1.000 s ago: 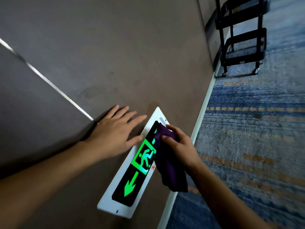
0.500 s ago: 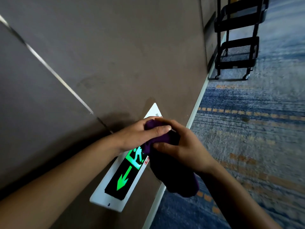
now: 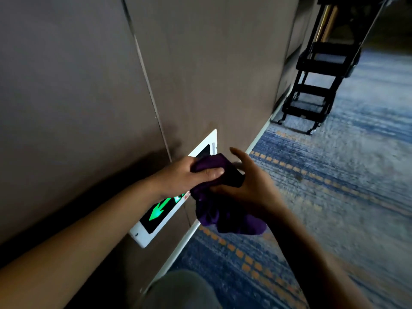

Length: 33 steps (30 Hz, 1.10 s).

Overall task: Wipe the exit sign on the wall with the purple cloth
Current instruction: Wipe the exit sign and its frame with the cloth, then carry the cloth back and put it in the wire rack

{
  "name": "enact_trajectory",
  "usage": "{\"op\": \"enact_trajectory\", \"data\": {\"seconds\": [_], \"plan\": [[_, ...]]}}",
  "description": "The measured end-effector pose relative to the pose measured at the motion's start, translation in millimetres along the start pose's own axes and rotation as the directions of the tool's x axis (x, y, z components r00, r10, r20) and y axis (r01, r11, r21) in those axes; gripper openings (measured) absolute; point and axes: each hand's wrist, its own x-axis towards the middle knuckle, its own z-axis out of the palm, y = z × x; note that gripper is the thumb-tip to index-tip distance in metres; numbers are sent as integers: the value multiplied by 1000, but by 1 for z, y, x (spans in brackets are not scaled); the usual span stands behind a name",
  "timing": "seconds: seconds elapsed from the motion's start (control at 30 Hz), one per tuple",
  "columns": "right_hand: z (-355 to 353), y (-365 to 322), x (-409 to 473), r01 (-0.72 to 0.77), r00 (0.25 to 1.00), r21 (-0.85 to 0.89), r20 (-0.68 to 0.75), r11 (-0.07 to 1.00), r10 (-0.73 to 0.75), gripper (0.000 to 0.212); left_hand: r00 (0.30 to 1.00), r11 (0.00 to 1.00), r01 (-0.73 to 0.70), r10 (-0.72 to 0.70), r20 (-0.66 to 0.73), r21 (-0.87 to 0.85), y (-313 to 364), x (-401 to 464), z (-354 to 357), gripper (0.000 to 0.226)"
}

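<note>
- Gripping the purple cloth (image 3: 219,175) in front of the exit sign (image 3: 176,192), the left hand (image 3: 189,175) curls its fingers over the top fold, thumb laid along the front.
- The right hand (image 3: 243,184) touches the same cloth from the other side with its fingers loosely spread and the index finger raised; it cradles more than it clamps, as far as I can see.
- The sign sits low on the wall (image 3: 200,74), just above the baseboard (image 3: 256,141), and the hands cover its middle. Whether the cloth is pressed against the sign's face or held just off it, I cannot tell.
- Much of the cloth hangs free below the hands. My worry is that this loose tail drags on the carpet (image 3: 334,197) and carries grit back onto the panel.
- With two hands sharing one bunched wad, the cloth could slip out as the grip passes from one to the other, I think.
- A hard push near the frame's edge might strain the mounting.
- No words can be read on the sign. A green arrow (image 3: 159,210) pointing down and to the left glows on the black panel; a small red mark at the frame's edge is too tiny to make out.
- A black cart (image 3: 312,90) stands well apart down the corridor, with no label I can read.
</note>
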Motion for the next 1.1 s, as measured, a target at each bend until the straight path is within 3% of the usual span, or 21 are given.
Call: {"op": "enact_trajectory", "data": {"seconds": [0.13,0.27,0.43,0.57,0.67,0.77,0.93,1.1], "plan": [[-16,3,-16,-78,994,15,82,997,77,111,998,998,-37,34,-60,-52,6,-5,14,18],[-54,-1,-41,-189,979,178,107,966,172,96,999,996,-19,16,-31,-85,31,-11,30,12],[-82,-42,-49,-132,991,164,19,978,131,80,984,992,-9,-14,-178,-128,71,-17,29,54],[-117,-67,-66,-126,992,267,32,956,122,71,999,994,-18,21,29,-110,115,-21,15,78],[-148,-87,-87,-164,986,331,53,929,155,61,983,999,-34,32,182,7,159,-25,20,84],[-177,-121,-111,-205,977,459,45,865,208,52,957,1000,-6,9,289,-12,203,-41,32,79],[-238,-170,-145,-209,975,260,-13,943,220,73,961,991,-124,106,254,55,270,-73,39,69],[-299,-212,-198,-255,951,339,-84,906,299,83,951,995,-102,96,294,4,348,-104,52,67]]}}
